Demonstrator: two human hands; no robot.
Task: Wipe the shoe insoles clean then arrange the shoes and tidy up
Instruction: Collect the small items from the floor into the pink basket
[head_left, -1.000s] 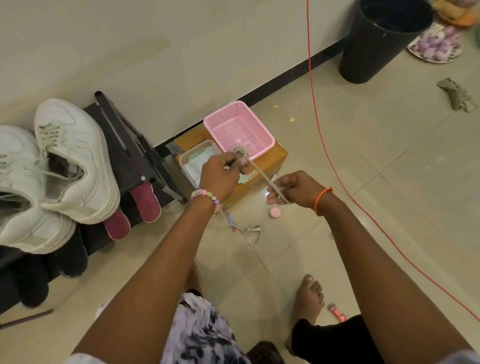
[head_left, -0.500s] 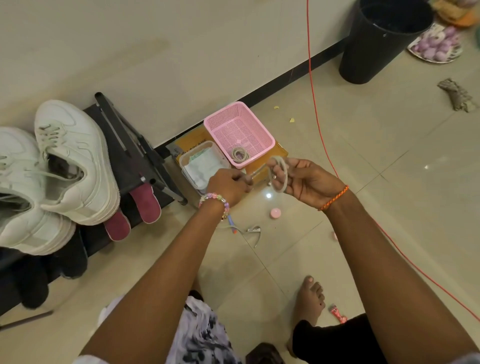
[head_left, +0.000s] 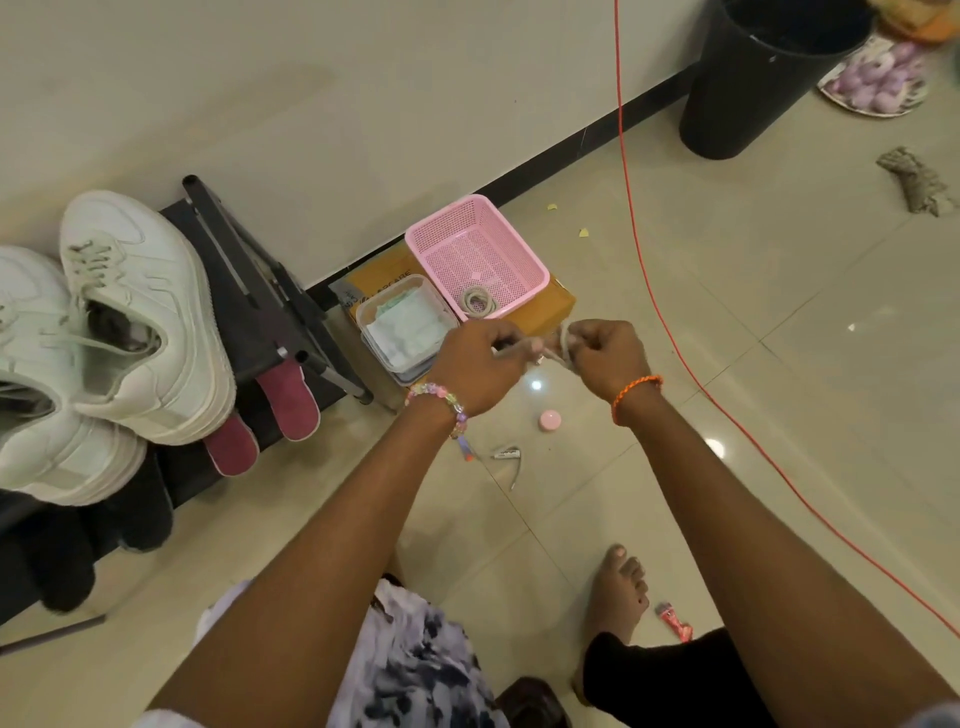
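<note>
Coiling a shoelace (head_left: 563, 347) compactly, both hands (left hand (head_left: 480, 364), right hand (head_left: 605, 356)) are pinching it, likely for the near pink basket (head_left: 524, 254).

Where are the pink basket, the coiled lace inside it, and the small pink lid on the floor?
pink basket (head_left: 524, 244): head view, right rim.
coiled lace (head_left: 479, 301): head view, middle of the coil.
small pink lid (head_left: 550, 419): head view, top face.

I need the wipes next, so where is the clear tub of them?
In the head view the clear tub sits on the floor left of centre, beside the pink basket and just ahead of the left hand.
</note>
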